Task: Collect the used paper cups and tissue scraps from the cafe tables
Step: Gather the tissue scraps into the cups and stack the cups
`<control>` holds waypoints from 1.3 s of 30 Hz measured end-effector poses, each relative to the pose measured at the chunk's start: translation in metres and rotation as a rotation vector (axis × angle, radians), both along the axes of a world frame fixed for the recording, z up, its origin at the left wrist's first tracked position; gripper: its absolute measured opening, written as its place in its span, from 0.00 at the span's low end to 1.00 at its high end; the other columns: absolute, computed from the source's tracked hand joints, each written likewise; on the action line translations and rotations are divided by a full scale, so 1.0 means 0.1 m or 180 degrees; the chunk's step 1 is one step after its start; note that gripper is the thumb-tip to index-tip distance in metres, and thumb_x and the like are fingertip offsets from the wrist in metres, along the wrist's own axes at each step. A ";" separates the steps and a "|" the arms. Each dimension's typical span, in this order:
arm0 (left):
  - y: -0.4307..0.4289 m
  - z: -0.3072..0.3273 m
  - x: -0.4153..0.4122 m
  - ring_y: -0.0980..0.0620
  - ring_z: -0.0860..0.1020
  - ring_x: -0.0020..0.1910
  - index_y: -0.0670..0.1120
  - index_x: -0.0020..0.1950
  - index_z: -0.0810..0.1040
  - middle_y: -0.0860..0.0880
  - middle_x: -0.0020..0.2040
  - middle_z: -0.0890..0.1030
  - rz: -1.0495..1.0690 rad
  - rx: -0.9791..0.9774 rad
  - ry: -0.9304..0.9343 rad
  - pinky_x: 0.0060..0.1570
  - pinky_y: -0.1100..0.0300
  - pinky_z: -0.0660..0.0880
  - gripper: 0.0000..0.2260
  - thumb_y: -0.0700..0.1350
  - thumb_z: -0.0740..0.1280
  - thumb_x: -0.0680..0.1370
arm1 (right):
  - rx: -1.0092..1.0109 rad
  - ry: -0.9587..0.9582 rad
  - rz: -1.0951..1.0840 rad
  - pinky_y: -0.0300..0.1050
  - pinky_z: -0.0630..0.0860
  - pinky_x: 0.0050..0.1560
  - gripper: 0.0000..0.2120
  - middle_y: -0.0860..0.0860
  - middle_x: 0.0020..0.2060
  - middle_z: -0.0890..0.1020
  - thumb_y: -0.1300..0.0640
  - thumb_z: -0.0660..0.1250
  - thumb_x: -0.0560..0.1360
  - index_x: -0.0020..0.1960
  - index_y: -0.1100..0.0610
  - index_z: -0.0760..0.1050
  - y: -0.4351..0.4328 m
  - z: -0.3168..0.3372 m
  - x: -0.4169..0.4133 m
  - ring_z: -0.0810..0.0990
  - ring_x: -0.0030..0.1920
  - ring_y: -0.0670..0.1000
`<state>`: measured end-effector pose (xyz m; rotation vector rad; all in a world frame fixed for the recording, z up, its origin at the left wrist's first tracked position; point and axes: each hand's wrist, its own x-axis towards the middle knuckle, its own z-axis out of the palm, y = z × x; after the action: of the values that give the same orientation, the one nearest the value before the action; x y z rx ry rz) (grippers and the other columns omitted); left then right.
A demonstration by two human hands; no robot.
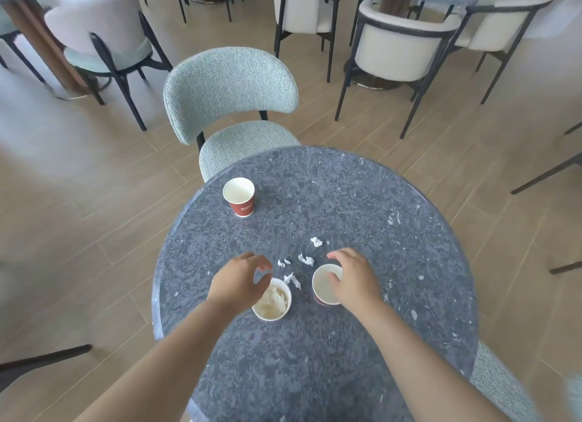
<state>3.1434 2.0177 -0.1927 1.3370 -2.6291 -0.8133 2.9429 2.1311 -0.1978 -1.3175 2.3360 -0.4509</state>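
Grey speckled stone is filling the lower centre of the frame, a round cafe table [362, 201] carrying three paper cups. At centre, the left hand [237, 284] is hovering loosely curled, grasping nothing, over a tissue-filled cup [273, 302]; the right hand [354, 278] is gripping the rim of an empty cup [324, 284]. Tissue scraps [306, 259] are lying between them, a third cup [239, 196] standing well apart, nearer the teal chair [230, 87] above.

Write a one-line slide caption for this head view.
Left hand over a tissue-filled cup, right hand on an empty cup, scraps between.
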 end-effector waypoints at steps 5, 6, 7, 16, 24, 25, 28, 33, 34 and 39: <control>-0.08 -0.06 0.01 0.56 0.78 0.48 0.55 0.51 0.79 0.57 0.49 0.79 0.0097 0.0048 0.0028 0.39 0.62 0.74 0.06 0.49 0.65 0.75 | 0.0248 -0.0039 -0.0114 0.45 0.74 0.52 0.14 0.50 0.55 0.80 0.65 0.61 0.74 0.55 0.54 0.77 -0.07 -0.07 -0.06 0.77 0.54 0.53; -0.15 -0.05 0.01 0.55 0.78 0.48 0.55 0.51 0.79 0.57 0.49 0.79 0.0124 0.0048 0.0054 0.40 0.61 0.74 0.06 0.48 0.65 0.75 | 0.0220 -0.0069 -0.0154 0.46 0.74 0.52 0.12 0.50 0.53 0.81 0.64 0.61 0.74 0.53 0.54 0.78 -0.10 -0.07 -0.08 0.78 0.52 0.53; -0.22 -0.04 0.01 0.54 0.78 0.48 0.55 0.51 0.79 0.56 0.49 0.79 0.0156 0.0043 0.0062 0.42 0.60 0.75 0.06 0.48 0.65 0.75 | 0.0168 -0.0090 -0.0178 0.45 0.75 0.51 0.11 0.50 0.52 0.81 0.64 0.61 0.74 0.52 0.54 0.79 -0.13 -0.06 -0.09 0.78 0.51 0.53; -1.22 0.20 -0.23 0.46 0.76 0.57 0.52 0.58 0.76 0.50 0.61 0.76 0.0223 -0.0511 -0.0315 0.46 0.49 0.78 0.12 0.46 0.66 0.75 | -0.0457 -0.0366 -0.0499 0.42 0.76 0.43 0.09 0.48 0.42 0.83 0.64 0.66 0.70 0.45 0.53 0.80 -0.59 0.05 -0.22 0.80 0.41 0.49; -1.54 -0.10 -0.46 0.47 0.69 0.65 0.53 0.65 0.72 0.51 0.64 0.74 -0.0272 -0.0731 -0.1250 0.61 0.49 0.68 0.18 0.43 0.63 0.76 | -0.0379 -0.0402 -0.0603 0.40 0.75 0.40 0.09 0.47 0.39 0.83 0.66 0.66 0.70 0.44 0.53 0.80 -0.54 -0.05 -0.33 0.80 0.40 0.49; -1.55 -0.13 -0.46 0.48 0.71 0.63 0.54 0.63 0.73 0.52 0.62 0.75 -0.0351 -0.0799 -0.1323 0.61 0.49 0.67 0.17 0.41 0.62 0.76 | -0.0368 -0.0427 -0.0605 0.41 0.75 0.41 0.09 0.47 0.39 0.82 0.66 0.66 0.70 0.44 0.53 0.80 -0.53 -0.06 -0.33 0.80 0.40 0.49; -1.52 -0.16 -0.47 0.50 0.75 0.57 0.55 0.59 0.76 0.55 0.56 0.79 -0.0617 -0.1000 -0.1311 0.59 0.53 0.66 0.15 0.40 0.61 0.76 | -0.0383 -0.0465 -0.0600 0.44 0.76 0.42 0.10 0.48 0.39 0.83 0.66 0.65 0.70 0.43 0.54 0.80 -0.51 -0.04 -0.35 0.80 0.41 0.50; -1.15 -0.15 -0.40 0.51 0.76 0.55 0.56 0.57 0.76 0.57 0.54 0.79 -0.0962 -0.1081 -0.0928 0.56 0.56 0.66 0.14 0.41 0.62 0.77 | -0.0435 -0.0491 -0.0652 0.38 0.72 0.37 0.09 0.47 0.39 0.83 0.65 0.66 0.70 0.44 0.53 0.80 -0.48 0.02 -0.31 0.79 0.39 0.48; -1.05 -0.15 -0.37 0.51 0.75 0.55 0.56 0.57 0.76 0.57 0.54 0.79 -0.1035 -0.1043 -0.0916 0.57 0.56 0.66 0.14 0.41 0.62 0.77 | -0.0467 -0.0491 -0.0660 0.36 0.70 0.35 0.09 0.46 0.39 0.82 0.65 0.66 0.69 0.44 0.52 0.80 -0.47 0.03 -0.29 0.79 0.38 0.47; -0.68 -0.14 -0.20 0.52 0.72 0.61 0.57 0.61 0.74 0.56 0.60 0.76 -0.1241 -0.0796 -0.1056 0.61 0.56 0.65 0.14 0.44 0.60 0.78 | -0.0590 -0.0546 -0.0659 0.36 0.69 0.35 0.09 0.46 0.39 0.83 0.64 0.66 0.69 0.44 0.52 0.80 -0.39 0.13 -0.19 0.78 0.37 0.46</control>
<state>3.1238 1.9492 -0.2066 0.9804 -3.1785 -0.2865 2.9237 2.0923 -0.1846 -1.0698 2.3387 -0.8292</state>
